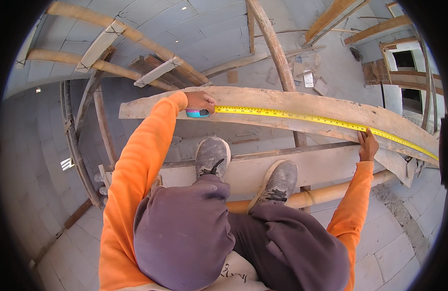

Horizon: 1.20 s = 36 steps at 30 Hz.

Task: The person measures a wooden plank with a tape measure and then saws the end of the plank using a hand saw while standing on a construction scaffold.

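A long wooden plank point(262, 97) lies across in front of my shoes. Along its face runs the yellow blade of a tape measure point(287, 116), stretched from left to right past both hands. My left hand point(200, 101) is closed around the tape's teal case point(196, 113) near the plank's left part; the hand hides much of the case. Farther right, my right hand point(367, 144) pinches the blade against the plank's near edge, its thumb and fingers at the yellow strip. Beyond that hand the blade carries on to the plank's right end.
My shoes point(213, 156) rest on a board point(325, 162) beside a bamboo pole point(311, 196). A wooden post point(275, 46) rises behind the plank. A bamboo ladder point(131, 36) with wooden rungs stands at upper left. Scraps lie on the floor point(340, 72) far below.
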### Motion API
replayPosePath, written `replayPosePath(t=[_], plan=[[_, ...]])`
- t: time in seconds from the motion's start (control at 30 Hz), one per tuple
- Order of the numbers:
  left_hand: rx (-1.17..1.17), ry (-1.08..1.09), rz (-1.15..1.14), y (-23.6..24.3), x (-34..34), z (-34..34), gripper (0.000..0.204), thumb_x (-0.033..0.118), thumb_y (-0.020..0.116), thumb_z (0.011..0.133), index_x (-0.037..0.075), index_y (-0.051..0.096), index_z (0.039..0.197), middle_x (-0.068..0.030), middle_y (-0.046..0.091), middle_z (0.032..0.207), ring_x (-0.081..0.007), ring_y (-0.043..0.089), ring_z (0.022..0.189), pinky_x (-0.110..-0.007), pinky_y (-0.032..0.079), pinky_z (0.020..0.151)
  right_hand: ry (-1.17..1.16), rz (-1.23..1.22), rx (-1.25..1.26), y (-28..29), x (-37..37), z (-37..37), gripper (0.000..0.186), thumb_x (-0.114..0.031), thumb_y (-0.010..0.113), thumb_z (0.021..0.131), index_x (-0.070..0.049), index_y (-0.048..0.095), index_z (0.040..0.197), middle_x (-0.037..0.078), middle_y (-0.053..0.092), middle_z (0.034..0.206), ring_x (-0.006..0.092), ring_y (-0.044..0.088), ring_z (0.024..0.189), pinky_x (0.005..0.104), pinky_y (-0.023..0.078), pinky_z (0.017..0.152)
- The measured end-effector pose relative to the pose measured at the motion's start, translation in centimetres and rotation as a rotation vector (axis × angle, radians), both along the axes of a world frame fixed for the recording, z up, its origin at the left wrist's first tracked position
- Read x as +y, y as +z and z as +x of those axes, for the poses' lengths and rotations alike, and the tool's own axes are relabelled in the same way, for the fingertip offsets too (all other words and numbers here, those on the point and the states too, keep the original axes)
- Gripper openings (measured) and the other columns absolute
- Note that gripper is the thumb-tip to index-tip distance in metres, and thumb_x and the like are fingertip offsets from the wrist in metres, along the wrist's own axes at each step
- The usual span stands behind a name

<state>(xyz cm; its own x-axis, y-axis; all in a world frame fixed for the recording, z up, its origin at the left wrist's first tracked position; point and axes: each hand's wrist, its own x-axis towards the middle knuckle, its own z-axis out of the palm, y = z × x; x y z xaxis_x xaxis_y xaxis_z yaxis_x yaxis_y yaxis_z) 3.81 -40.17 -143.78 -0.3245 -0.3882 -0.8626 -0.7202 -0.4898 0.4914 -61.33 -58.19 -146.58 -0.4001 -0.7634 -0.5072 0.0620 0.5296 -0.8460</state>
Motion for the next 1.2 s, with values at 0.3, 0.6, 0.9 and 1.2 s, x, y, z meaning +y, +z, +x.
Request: replayPosePath(t=[0.3,0.6,0.9,1.2], plan=[[-0.1,0.02,-0.21,-2.3,1.7,1.2,0.041,0.033,0.066,0.079,0.017,0.074,0.116,-0.0042,0.071,0.102,-0.0202,0.063,0.089,-0.034,0.048,0.082,0.011,-0.017,0.007,-0.2,0.1,0.4,0.03,-0.008,0.058,0.1,0.013,0.055,0.12,0.019,0.064,0.115,0.0294,0.069,0.103,0.0375,0.063,0.09],[-0.125,0.094,-0.252,-4.2,4.7,2.9,0.036,0.033,0.066,0.082,0.013,0.078,0.109,-0.0079,0.075,0.097,-0.0218,0.066,0.09,-0.034,0.05,0.084,0.028,-0.037,0.022,-0.7,0.4,-1.0,0.031,-0.009,0.057,0.101,0.013,0.054,0.122,0.02,0.063,0.117,0.0301,0.068,0.107,0.0382,0.062,0.093],[-0.193,0.105,-0.283,-4.8,6.6,4.1,0.033,0.034,0.07,0.084,0.011,0.078,0.106,-0.0115,0.075,0.099,-0.0255,0.068,0.089,-0.036,0.051,0.085,0.025,-0.063,0.003,-0.3,2.2,1.0,0.023,-0.005,0.06,0.097,0.012,0.058,0.112,0.021,0.065,0.106,0.0312,0.071,0.093,0.041,0.065,0.084],[-0.087,0.094,-0.364,-9.3,6.2,1.1,0.023,0.027,0.066,0.087,0.004,0.072,0.086,-0.0152,0.064,0.07,-0.0233,0.059,0.065,-0.039,0.048,0.067,0.9,-0.143,0.787,-0.3,2.7,-6.3,0.011,-0.002,0.056,0.092,-0.002,0.064,0.099,0.006,0.075,0.102,0.0122,0.073,0.093,0.0212,0.058,0.072]])
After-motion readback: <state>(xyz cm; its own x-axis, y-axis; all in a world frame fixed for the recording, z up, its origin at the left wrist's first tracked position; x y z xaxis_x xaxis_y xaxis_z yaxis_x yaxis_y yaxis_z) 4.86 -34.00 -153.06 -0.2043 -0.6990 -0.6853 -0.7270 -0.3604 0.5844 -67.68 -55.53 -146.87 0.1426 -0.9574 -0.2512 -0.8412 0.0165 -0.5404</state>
